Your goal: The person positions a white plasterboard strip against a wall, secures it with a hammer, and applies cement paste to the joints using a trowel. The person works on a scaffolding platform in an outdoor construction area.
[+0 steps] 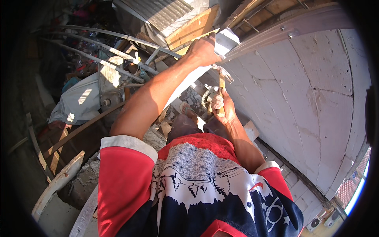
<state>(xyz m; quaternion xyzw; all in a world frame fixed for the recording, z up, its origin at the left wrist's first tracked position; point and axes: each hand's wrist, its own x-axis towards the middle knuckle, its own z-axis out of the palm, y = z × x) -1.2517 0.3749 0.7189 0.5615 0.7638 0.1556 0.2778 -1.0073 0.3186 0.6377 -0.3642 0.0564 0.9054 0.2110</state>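
My left hand [203, 50] is stretched far forward, its fingers closed over the upper end of a long white strip [227, 40]. The strip slants down to the left beneath my forearm, which hides part of it. In my right hand [223, 104] is a hammer [221, 85], gripped by its wooden handle with the metal head upward. The hammer head is just below my left hand, beside the white-painted plank wall [292, 91]. A pale round object [207, 98] shows just left of my right hand; its kind is unclear.
A purplish beam [284, 35] runs along the top of the plank wall. To the left, a pale metal frame [114, 51] lies over cluttered bottles and scraps. Loose wooden boards [83, 128] and rubble are lower left. A corrugated sheet [158, 14] lies at the far side.
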